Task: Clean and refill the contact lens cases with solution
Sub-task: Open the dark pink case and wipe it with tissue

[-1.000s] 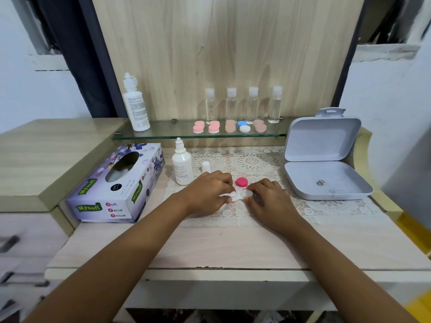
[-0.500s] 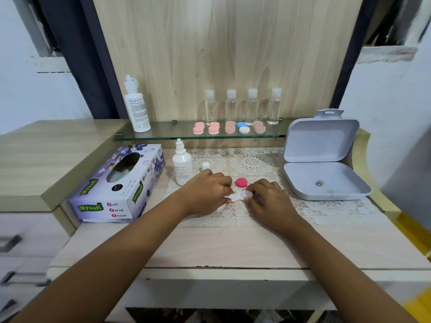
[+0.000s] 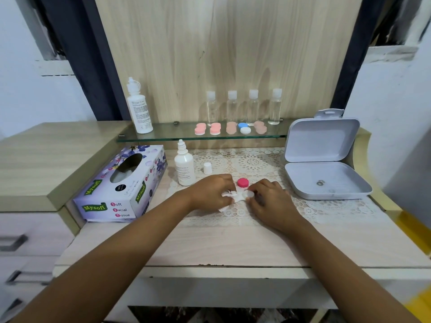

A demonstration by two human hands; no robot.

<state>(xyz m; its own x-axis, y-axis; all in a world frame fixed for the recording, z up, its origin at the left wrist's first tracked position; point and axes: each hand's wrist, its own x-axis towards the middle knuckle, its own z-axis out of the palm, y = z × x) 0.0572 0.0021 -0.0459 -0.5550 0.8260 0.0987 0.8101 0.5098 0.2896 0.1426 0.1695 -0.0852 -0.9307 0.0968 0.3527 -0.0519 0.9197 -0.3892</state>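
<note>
Two hands meet at the middle of the lace mat (image 3: 256,163) in the head view, the only view supplied. The left hand (image 3: 211,191) is curled round a crumpled white tissue (image 3: 227,195) and holds it against the contact lens case (image 3: 250,194). The right hand (image 3: 268,201) has its fingers curled on that case, apparently to pin it flat on the mat during wiping. A pink cap (image 3: 243,182) sits just behind the case, between the hands; it appears to have been set aside so that the well is exposed. The solution bottle (image 3: 185,169) stands uncapped left of the hands with its white cap (image 3: 207,168) beside it — judged ready for the refill step. The tissue box (image 3: 121,183) lies near the left forearm, within reach for fresh sheets. Further lens cases (image 3: 215,129) wait in a row on the glass shelf (image 3: 163,136) — capped, as far as can be told.
</note>
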